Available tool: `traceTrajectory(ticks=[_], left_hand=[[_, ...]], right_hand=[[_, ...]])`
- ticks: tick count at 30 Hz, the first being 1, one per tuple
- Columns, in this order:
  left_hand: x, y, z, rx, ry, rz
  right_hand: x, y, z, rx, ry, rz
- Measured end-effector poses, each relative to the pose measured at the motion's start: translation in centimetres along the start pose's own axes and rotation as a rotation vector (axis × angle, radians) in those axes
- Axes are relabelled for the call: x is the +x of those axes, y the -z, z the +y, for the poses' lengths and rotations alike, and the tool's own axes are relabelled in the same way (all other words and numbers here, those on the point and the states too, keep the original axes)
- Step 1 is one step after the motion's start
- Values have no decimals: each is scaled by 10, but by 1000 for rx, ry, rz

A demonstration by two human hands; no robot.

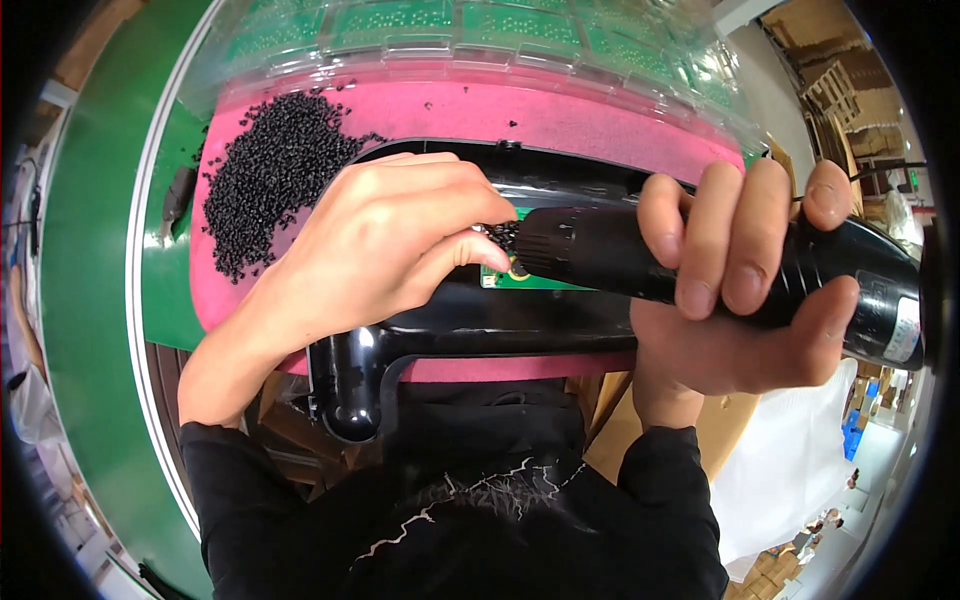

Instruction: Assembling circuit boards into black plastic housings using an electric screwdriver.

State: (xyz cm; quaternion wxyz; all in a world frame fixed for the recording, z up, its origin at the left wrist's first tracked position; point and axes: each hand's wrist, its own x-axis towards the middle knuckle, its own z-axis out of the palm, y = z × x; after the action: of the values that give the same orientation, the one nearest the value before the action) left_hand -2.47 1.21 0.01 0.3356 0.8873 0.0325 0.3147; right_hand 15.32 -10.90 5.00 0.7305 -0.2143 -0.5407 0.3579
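My right hand [740,280] is wrapped round a black power screwdriver [600,245], held nearly level with its ribbed nose toward the left. Just off that nose, the thumb and fingers of my left hand [390,235] close on a few small black pieces [503,236] that look like screws. The bit's tip is hidden there. Beneath both hands lies a long glossy black plastic housing [460,318], with a green circuit board [545,280] inside it. Most of the board is covered by the screwdriver and my left hand.
Left of the housing, a heap of small black screws [275,170] spreads over the pink mat [460,120]. Clear plastic trays [480,55] with green boards stand along the back. A small dark object [179,197] lies on the green table [110,220]. Cardboard [720,425] sits at the lower right.
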Motion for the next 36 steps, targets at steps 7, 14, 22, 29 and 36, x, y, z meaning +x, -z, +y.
traceTrajectory(ticks=[7,14,22,29,36], left_hand=[[-1,-1,5,-88,38,-41],[1,1,-3,-80,-25,-68],[7,3,3,47,66,24],[7,5,18,40,252,58],[7,5,24,44,258,19]], right_hand=[[-4,-3,-8,111,-51,34],[-1,-1,-4,81,-131,41],[-7,-17,-1,-237,-219,187],[-6,-19,-2,-32,-357,14],[-6,-25,-5,-213,-338,-82]])
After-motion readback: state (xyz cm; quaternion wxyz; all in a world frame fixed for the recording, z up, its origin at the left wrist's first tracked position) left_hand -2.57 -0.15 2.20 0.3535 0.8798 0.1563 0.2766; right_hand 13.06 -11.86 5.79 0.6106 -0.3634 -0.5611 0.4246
